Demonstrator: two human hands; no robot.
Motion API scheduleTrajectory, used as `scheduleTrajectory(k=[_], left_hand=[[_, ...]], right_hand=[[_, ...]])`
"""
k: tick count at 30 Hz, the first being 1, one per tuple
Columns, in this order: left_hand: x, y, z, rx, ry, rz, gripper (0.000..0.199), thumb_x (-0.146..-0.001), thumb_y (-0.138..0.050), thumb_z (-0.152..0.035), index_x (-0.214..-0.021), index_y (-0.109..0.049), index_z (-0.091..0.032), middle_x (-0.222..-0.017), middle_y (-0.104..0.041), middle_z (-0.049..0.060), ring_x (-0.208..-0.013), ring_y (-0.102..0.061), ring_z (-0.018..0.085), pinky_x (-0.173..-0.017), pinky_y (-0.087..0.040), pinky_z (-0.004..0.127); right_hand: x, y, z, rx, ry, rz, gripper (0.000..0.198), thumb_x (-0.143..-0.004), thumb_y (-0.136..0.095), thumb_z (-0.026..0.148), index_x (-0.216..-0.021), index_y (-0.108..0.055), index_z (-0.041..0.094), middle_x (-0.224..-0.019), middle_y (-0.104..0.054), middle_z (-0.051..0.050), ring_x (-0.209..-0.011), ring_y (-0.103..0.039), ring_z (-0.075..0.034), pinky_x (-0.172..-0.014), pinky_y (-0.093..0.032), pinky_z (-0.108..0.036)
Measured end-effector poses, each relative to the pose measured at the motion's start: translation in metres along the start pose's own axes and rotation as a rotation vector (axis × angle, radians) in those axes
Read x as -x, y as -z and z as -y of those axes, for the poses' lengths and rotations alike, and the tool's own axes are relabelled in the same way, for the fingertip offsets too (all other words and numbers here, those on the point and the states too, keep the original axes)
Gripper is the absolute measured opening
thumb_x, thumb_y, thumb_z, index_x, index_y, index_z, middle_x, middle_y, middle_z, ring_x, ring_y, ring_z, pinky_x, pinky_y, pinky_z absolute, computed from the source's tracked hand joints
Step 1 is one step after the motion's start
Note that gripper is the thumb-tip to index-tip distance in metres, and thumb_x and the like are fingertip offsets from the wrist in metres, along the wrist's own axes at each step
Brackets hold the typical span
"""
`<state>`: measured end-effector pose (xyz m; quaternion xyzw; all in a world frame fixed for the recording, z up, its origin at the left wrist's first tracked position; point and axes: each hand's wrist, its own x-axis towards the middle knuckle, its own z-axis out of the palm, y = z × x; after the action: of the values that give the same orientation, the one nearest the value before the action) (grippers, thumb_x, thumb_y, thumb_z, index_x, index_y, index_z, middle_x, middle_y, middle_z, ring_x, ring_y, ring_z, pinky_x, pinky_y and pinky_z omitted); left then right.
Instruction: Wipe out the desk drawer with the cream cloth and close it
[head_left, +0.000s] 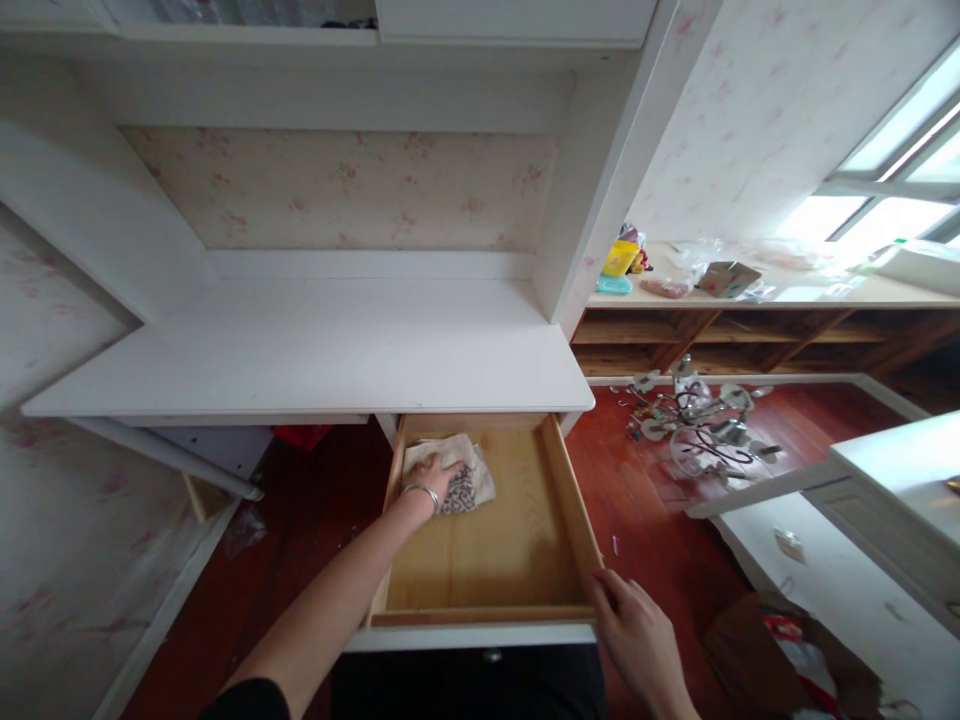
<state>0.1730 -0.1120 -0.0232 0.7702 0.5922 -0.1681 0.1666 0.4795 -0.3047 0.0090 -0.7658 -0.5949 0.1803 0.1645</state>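
A wooden drawer [517, 540] is pulled out from under the white desk [360, 350]. In its back left corner lies a folded beige cloth [480, 485] with a dark patterned patch. My left hand [431, 480], a bracelet at its wrist, presses down on this cloth and holds it against the drawer bottom. Some of its fingertips are hard to make out. At the drawer's front right corner, my right hand [634, 620] is closed over the side edge, with its fingers partly hidden behind the wood.
A metal chandelier [712, 425] lies on the red floor [630, 520] to the right. Behind it runs a low shelf [750, 325] with a cardboard box [727, 279] and plastic bags on top. A brown bag [750, 650] stands at lower right, beside white furniture [892, 510].
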Motion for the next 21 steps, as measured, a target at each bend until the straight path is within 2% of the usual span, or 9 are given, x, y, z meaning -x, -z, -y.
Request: scheduleTrajectory(k=[5,9,12,16,21], left_hand=[[-0.025,0.014,0.009,-0.019,-0.004,-0.066,0.073,-0.081,-0.054,-0.023,-0.146,-0.027,-0.041,-0.147,-0.032,0.008,-0.116,-0.046,0.037,-0.090,-0.042,0.044],[-0.032,0.011,0.013,-0.028,-0.022,-0.050,0.075,-0.078,-0.061,-0.031,-0.143,-0.028,-0.049,-0.150,-0.030,0.004,-0.119,-0.044,0.039,-0.092,-0.041,0.050],[-0.038,0.009,0.009,-0.026,-0.031,-0.051,0.068,-0.082,-0.055,-0.037,-0.140,-0.026,-0.056,-0.152,-0.028,-0.001,-0.123,-0.041,0.040,-0.092,-0.041,0.052],[-0.047,0.010,-0.014,-0.021,-0.058,-0.071,0.062,-0.085,-0.048,-0.042,-0.139,-0.023,-0.059,-0.154,-0.023,-0.005,-0.126,-0.038,0.040,-0.091,-0.041,0.053],[-0.064,0.014,-0.067,-0.029,-0.166,-0.096,0.062,-0.085,-0.048,-0.047,-0.140,-0.023,-0.057,-0.153,-0.025,-0.003,-0.125,-0.037,0.038,-0.093,-0.038,0.053]], right_hand=[[0.001,0.001,-0.001,-0.039,0.020,0.027,0.037,-0.090,-0.039,0.044,-0.091,-0.071,0.027,-0.083,-0.071,-0.002,-0.083,-0.066,-0.019,-0.076,-0.045,-0.028],[-0.001,-0.001,0.001,0.012,-0.015,0.029,0.039,-0.091,-0.036,0.044,-0.093,-0.070,0.025,-0.083,-0.070,-0.004,-0.080,-0.066,-0.020,-0.071,-0.044,-0.029],[-0.002,-0.002,0.004,0.057,-0.052,0.024,0.039,-0.091,-0.036,0.044,-0.094,-0.070,0.026,-0.083,-0.070,-0.004,-0.080,-0.066,-0.021,-0.069,-0.043,-0.029],[-0.003,-0.003,0.005,0.083,-0.071,0.010,0.038,-0.091,-0.037,0.045,-0.094,-0.070,0.027,-0.082,-0.070,-0.003,-0.079,-0.067,-0.021,-0.066,-0.042,-0.029],[-0.002,-0.003,0.004,0.075,-0.058,-0.023,0.037,-0.091,-0.038,0.045,-0.093,-0.071,0.027,-0.079,-0.069,-0.003,-0.076,-0.066,-0.020,-0.064,-0.041,-0.027]])
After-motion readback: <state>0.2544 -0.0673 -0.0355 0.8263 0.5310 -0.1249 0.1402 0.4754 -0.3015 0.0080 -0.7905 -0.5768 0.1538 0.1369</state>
